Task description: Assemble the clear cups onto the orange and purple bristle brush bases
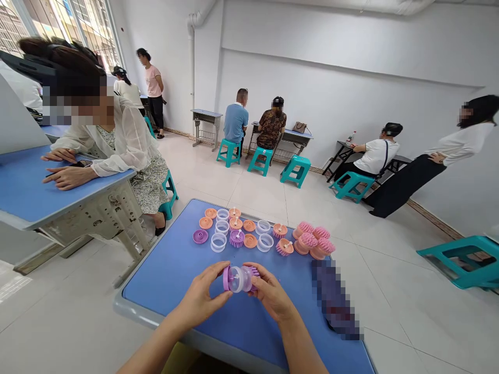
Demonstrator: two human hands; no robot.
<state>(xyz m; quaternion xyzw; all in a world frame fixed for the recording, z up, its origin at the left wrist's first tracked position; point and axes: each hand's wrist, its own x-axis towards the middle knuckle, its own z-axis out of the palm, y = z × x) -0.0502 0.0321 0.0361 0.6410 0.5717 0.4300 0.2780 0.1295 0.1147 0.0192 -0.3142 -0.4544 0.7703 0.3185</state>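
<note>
In the head view, the left hand (198, 296) and right hand (271, 291) are both closed on a small clear plastic cylinder (239, 279), held just above the near part of a blue-topped desk (171, 275). The left hand pinches its purple disc end; the right wraps the other end, where a pink bristled piece shows. Farther across the desk lie orange discs (249, 240), clear plastic rings (218, 242), a purple disc (200, 236) and pink silicone brush heads (310, 240), the last heaped toward the right. A pixelated dark object (333, 298) lies at the desk's right edge. Off to the left, a seated co-worker (113, 150) rests both hands on a neighbouring blue desk (23, 187).
</note>
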